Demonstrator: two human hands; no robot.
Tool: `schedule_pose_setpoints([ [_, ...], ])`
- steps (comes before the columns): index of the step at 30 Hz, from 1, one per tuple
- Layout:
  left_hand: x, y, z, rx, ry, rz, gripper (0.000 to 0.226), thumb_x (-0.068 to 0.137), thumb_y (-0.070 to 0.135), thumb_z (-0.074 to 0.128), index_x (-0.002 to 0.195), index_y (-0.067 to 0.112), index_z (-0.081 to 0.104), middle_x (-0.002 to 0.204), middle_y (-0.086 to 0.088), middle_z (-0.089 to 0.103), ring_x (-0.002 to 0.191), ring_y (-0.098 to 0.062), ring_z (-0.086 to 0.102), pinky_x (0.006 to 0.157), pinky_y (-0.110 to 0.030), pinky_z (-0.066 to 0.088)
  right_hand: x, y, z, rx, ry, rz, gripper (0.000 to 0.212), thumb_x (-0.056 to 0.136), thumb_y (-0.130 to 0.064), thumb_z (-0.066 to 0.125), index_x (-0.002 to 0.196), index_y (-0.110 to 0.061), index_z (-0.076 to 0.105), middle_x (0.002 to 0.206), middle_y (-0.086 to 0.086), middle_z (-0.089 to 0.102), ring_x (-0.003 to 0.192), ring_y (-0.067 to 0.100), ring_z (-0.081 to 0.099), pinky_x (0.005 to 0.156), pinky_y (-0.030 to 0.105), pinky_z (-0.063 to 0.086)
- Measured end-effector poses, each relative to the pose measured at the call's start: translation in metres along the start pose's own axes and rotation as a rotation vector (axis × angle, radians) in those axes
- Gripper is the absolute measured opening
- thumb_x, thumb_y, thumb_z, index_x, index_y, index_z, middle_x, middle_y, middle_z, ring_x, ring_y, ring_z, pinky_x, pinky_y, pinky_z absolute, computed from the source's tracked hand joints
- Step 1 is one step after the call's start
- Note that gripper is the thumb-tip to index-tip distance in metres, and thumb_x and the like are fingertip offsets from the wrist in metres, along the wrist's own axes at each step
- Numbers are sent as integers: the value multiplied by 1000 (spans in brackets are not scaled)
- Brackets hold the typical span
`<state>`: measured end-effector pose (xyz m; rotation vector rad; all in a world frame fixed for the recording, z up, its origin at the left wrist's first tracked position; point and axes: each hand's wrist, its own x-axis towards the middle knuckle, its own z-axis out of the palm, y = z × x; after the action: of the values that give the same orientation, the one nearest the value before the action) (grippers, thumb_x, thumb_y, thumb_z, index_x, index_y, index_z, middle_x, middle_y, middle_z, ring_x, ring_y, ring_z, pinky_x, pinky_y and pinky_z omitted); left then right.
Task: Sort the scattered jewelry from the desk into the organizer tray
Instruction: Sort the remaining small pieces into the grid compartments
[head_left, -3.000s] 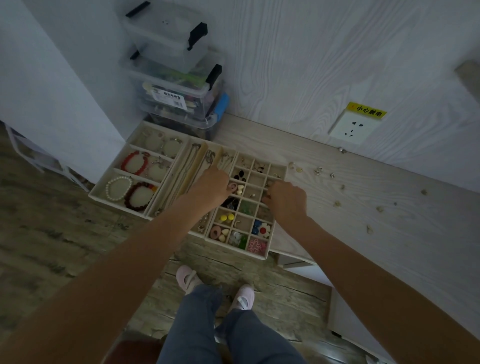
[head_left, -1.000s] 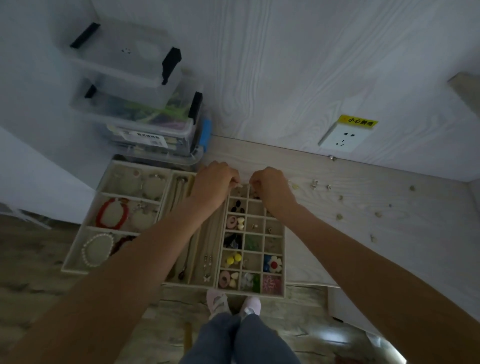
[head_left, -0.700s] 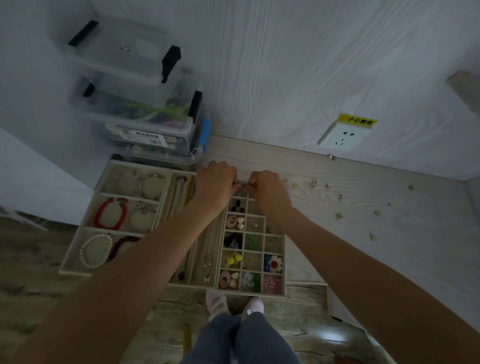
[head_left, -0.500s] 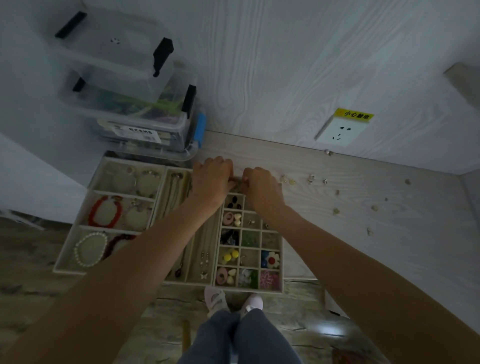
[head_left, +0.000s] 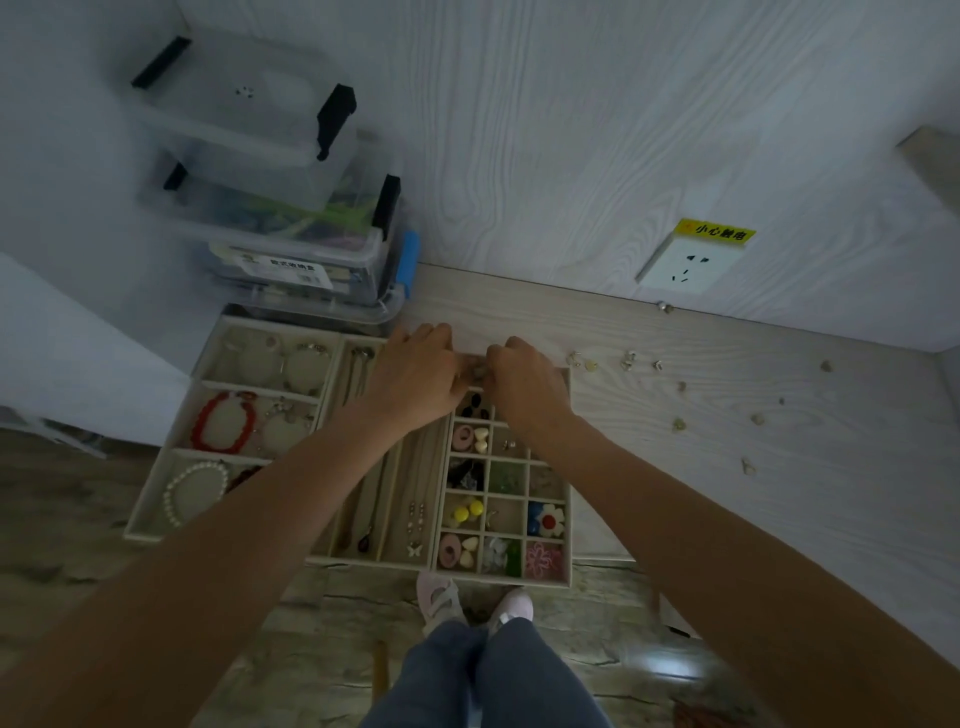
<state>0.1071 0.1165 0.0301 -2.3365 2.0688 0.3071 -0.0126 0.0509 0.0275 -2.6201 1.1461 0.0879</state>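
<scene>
The beige organizer tray (head_left: 374, 560) lies at the desk's left front edge. It holds bracelets on the left, necklaces in long middle slots and small pieces in a grid on the right. My left hand (head_left: 421, 376) and my right hand (head_left: 527, 384) meet over the grid's far row with fingers curled. Together they pinch a small pale jewelry piece (head_left: 478, 370), too small to identify. Several scattered small jewelry pieces (head_left: 628, 359) lie on the pale wooden desk (head_left: 727, 493) to the right of my hands.
Stacked clear storage boxes (head_left: 291, 244) with black latches stand right behind the tray against the wall. A wall socket (head_left: 683, 265) with a yellow label sits at the back right. My legs and slippers show below the desk edge.
Both hands moved from the middle of the grid to its far row and came together. They hold a small piece between them now.
</scene>
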Motion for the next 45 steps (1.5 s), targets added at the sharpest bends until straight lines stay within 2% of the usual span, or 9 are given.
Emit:
schedule_pose_setpoints([
  [8,-4,-9,2,-70,-12,-38,37,95,29,43,130,36,52,107,-4,48,105,-20,46,84,-33,31,6,-6,6,62,-29,29,14,91,-3,47,97,-3,60,98,15,57,88,30,58,63,30,37],
  [14,-3,-12,0,-106,-34,-50,38,95,24,43,130,36,53,106,-5,47,104,-21,46,85,-33,31,11,0,-2,154,-184,68,33,86,0,47,54,-10,46,60,5,43,70,20,43,59,24,32],
  [17,-3,-13,-1,-122,-46,-40,39,95,23,43,131,37,51,108,-6,46,106,-22,45,87,-34,31,10,4,-1,188,-168,55,25,89,-1,47,83,-2,71,81,12,63,81,26,58,69,26,43],
  [19,-3,-14,-2,-124,-64,-36,40,96,24,42,133,38,49,108,-6,46,106,-21,45,88,-34,31,12,5,3,208,-129,56,24,88,0,49,96,-2,72,97,14,68,91,27,62,81,32,49],
  [25,-1,-13,-10,-20,-101,9,41,97,25,38,135,38,46,112,-6,44,110,-22,42,90,-36,32,15,-1,16,152,-73,128,21,82,5,55,91,-6,70,94,11,65,86,27,64,70,32,53],
  [29,0,-12,-11,14,-122,13,42,96,24,41,136,36,46,114,-6,43,112,-23,40,91,-37,32,12,1,15,105,-69,107,23,83,6,54,90,-7,71,89,7,60,83,25,61,61,26,41],
  [32,-2,-10,-11,46,-120,16,45,94,22,44,137,34,45,117,-6,43,113,-23,40,91,-38,31,10,5,13,108,-74,69,21,87,1,53,96,-8,70,91,6,46,87,25,56,64,26,38],
  [37,-7,-5,-12,46,-145,-4,47,91,23,47,137,36,43,116,-6,42,113,-23,41,90,-38,30,5,7,13,85,-15,0,21,91,-7,54,105,-7,70,99,12,51,87,26,56,68,30,48],
  [45,-8,8,-9,74,-231,-54,54,87,24,51,138,36,39,122,-7,42,117,-25,41,95,-42,32,-10,21,11,132,-5,-71,30,92,-6,50,118,-10,65,108,13,47,99,25,49,76,28,46],
])
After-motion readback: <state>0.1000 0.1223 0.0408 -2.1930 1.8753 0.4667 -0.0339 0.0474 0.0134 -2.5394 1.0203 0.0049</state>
